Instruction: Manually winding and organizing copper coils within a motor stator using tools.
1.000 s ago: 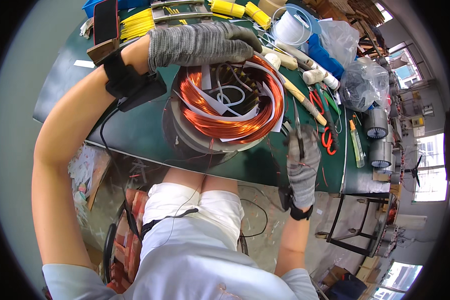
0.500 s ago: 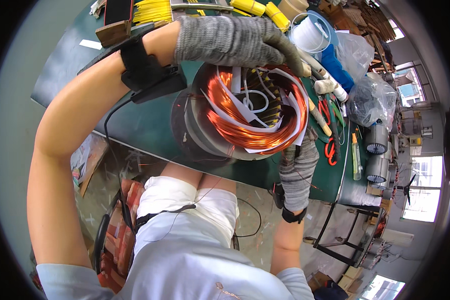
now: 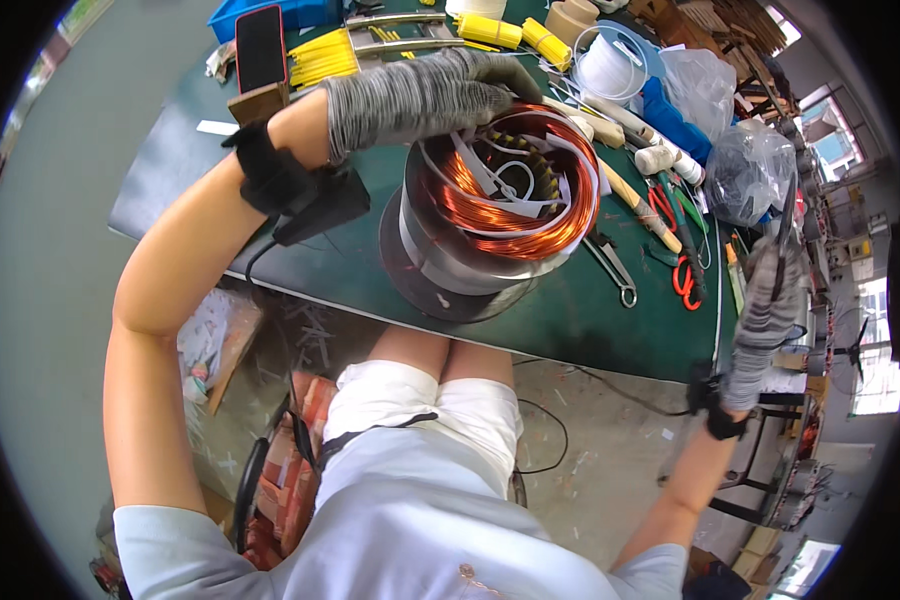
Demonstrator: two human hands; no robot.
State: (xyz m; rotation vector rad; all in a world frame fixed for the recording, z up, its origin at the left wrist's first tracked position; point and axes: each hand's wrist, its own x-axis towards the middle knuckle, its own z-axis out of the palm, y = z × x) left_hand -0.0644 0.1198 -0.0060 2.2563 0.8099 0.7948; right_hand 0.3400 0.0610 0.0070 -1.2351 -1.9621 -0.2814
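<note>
A motor stator with coppery wire coils [image 3: 510, 235], white insulating strips and a white lead inside sits tilted on a pale grey drum [image 3: 432, 245] with a dark round flange, near the table's front edge. My left hand [image 3: 420, 100], in a grey knitted glove, bends over the far rim of the coils with curled fingers gripping it. My right hand [image 3: 770, 300], also gloved, is out past the right side of the table, away from the stator. Its fingers are smeared by motion. Something long and dark shows at them, but I cannot make out whether it is held.
Right of the stator lie a metal wrench-like tool [image 3: 615, 268], red-handled scissors [image 3: 686, 282] and a wooden stick [image 3: 638, 205]. Behind stand a white wire spool [image 3: 612, 65], yellow bundles [image 3: 488, 30] and a phone [image 3: 260, 48]. Clear plastic bags [image 3: 752, 170] lie at the back right.
My right hand has left the near right side of the stator and swung far right. My left hand has shifted along the far rim. The view has turned, uncovering the wrench-like tool.
</note>
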